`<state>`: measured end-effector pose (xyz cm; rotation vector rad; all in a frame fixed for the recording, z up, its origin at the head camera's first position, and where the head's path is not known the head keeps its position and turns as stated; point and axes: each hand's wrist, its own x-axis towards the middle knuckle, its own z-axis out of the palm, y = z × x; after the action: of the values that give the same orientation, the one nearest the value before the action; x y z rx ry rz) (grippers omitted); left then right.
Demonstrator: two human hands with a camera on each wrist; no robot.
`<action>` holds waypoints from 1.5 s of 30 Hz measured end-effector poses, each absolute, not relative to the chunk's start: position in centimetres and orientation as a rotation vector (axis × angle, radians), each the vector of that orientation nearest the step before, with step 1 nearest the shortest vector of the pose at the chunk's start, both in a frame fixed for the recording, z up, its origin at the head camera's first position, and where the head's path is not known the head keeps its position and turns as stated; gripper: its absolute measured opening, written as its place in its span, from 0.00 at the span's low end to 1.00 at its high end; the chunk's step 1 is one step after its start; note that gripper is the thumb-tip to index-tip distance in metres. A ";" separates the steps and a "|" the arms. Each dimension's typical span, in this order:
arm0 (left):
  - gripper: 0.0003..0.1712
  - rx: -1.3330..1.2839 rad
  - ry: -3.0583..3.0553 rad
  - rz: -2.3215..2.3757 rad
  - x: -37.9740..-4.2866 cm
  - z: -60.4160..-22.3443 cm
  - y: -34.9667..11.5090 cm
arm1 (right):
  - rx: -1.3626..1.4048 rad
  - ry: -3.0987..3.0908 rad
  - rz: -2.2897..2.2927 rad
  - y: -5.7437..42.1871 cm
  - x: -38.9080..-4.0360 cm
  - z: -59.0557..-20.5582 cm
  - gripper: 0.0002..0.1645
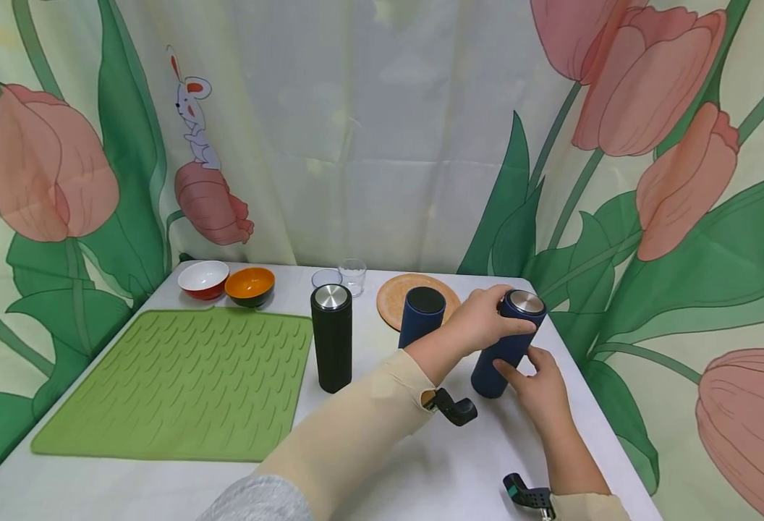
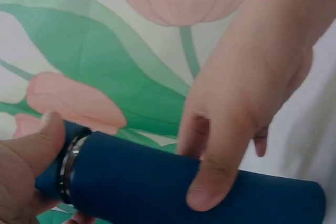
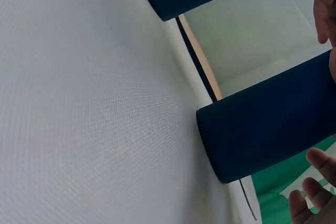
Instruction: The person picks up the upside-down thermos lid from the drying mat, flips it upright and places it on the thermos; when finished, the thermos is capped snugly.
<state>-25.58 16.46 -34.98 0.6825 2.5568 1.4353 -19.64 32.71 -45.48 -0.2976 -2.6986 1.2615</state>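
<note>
A blue vacuum flask [image 1: 504,358] with a silver-topped cap stands upright at the right of the table. My left hand [image 1: 482,318] grips its cap, thumb and fingers on opposite sides. In the left wrist view, a silver ring shows between cap and body, beside my left hand [image 2: 23,174]. My right hand [image 1: 545,391] is lower down, its thumb over the flask's body. In the right wrist view, several fingers [image 3: 316,195] of that hand are spread beside the flask [image 3: 268,121]. A second blue flask [image 1: 421,318] with a dark top stands left of it, partly behind my left forearm.
A black flask [image 1: 333,347] stands beside a green ridged mat [image 1: 180,391]. Behind are a white-and-red bowl [image 1: 203,278], an orange bowl [image 1: 250,284], two clear glasses [image 1: 353,273] and a round wooden board [image 1: 390,300]. A tulip-print curtain [image 1: 382,145] hangs behind the table.
</note>
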 end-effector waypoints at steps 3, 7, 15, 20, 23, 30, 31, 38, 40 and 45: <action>0.40 0.678 2.564 1.392 -25.5 -34.7 16.4 | -0.285 -2.697 1.263 32.7 -19.6 -45.5 0.51; 0.43 0.691 2.643 1.372 -25.1 -34.5 16.7 | -0.281 -2.695 1.262 32.7 -19.5 -45.5 0.50; 0.42 0.697 2.700 1.260 -25.4 -34.4 16.9 | -0.289 -2.701 1.249 32.8 -19.6 -45.3 0.51; 0.40 0.773 2.539 1.334 -26.5 -34.0 15.9 | -0.283 -2.703 1.231 32.7 -19.9 -45.1 0.52; 0.40 0.753 2.485 1.359 -26.6 -33.8 15.5 | -0.286 -2.709 1.230 32.6 -19.9 -45.0 0.52; 0.53 0.609 2.609 1.401 -24.8 -34.0 16.8 | -0.274 -2.709 1.240 32.6 -19.5 -45.1 0.50; 0.54 0.589 2.712 1.337 -24.6 -34.1 17.2 | -0.270 -2.704 1.233 32.6 -19.6 -45.1 0.49; 0.50 0.557 3.173 0.845 -24.3 -34.2 19.3 | -0.229 -2.667 1.191 32.7 -19.6 -45.4 0.42; 0.46 0.591 3.136 0.870 -24.4 -34.0 18.8 | -0.213 -2.670 1.179 32.8 -19.7 -45.5 0.43; 0.42 0.723 2.920 0.908 -25.0 -32.7 17.6 | -0.213 -2.695 1.175 32.9 -19.9 -45.6 0.47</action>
<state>-24.97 17.59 -32.72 0.7231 2.9196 0.9080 -19.95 32.92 -45.61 -0.2125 -2.6954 1.1749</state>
